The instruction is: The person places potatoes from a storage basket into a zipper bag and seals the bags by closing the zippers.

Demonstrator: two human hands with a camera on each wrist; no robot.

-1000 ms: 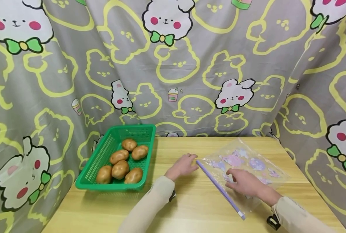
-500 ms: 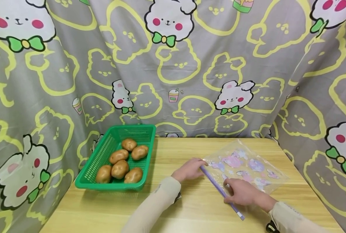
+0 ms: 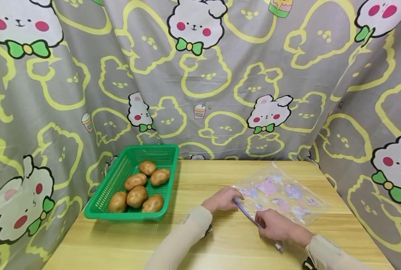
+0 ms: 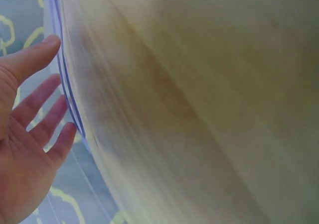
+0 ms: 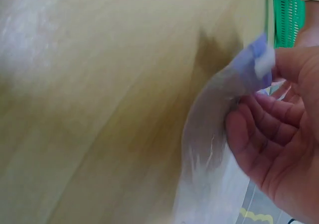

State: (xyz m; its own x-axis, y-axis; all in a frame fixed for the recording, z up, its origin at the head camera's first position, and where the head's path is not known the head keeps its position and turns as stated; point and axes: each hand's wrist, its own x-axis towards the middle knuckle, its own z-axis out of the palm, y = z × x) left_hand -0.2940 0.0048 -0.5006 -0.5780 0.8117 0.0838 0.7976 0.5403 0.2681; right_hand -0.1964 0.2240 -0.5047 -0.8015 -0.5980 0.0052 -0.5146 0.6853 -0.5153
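Note:
A clear zip-lock bag (image 3: 289, 191) printed with pink and purple cartoon figures lies on the wooden table, its purple zip strip (image 3: 246, 212) facing me and bowed. At the strip's far corner, my left hand (image 3: 225, 198) touches the bag; in the left wrist view its thumb and extended fingers meet the purple edge (image 4: 64, 74). My right hand (image 3: 275, 224) pinches the strip nearer its other end, fingers curled. In the right wrist view, a white slider (image 5: 265, 62) sits at the strip's end beside the thumb, and part of the clear film hangs below.
To the left stands a green plastic basket (image 3: 171, 183) holding several brown potatoes (image 3: 137, 196). A grey curtain (image 3: 217, 146) with cartoon bears surrounds the wooden table (image 3: 200, 172) at the back and sides.
My left hand has moved right onto the bag's far corner. The right hand has come down from over the bag to the zip strip and grips it; the strip now bends.

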